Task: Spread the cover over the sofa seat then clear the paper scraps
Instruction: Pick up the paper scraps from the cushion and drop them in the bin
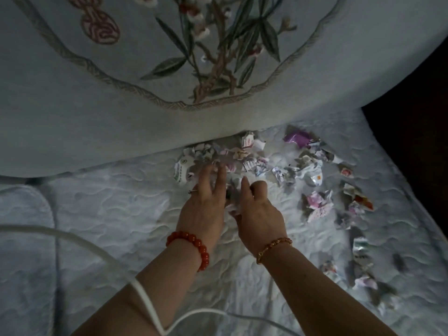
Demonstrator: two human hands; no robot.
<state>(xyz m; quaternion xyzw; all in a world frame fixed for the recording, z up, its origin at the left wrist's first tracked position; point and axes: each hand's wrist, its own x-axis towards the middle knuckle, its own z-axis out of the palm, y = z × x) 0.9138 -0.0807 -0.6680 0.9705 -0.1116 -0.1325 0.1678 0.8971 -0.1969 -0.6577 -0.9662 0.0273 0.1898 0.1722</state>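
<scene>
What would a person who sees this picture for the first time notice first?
Most striking are the two hands, left hand and right hand, meeting at the centre over crumpled paper scraps on the quilted cover. More scraps trail down the right side. Above, an embroidered cushion with a flower pattern fills the top.

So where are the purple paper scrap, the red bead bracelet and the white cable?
purple paper scrap (pixel 297 138), head view, its middle.
red bead bracelet (pixel 191 241), head view, beads atop the left wrist.
white cable (pixel 148 301), head view, stretch crossing the left forearm.
</scene>
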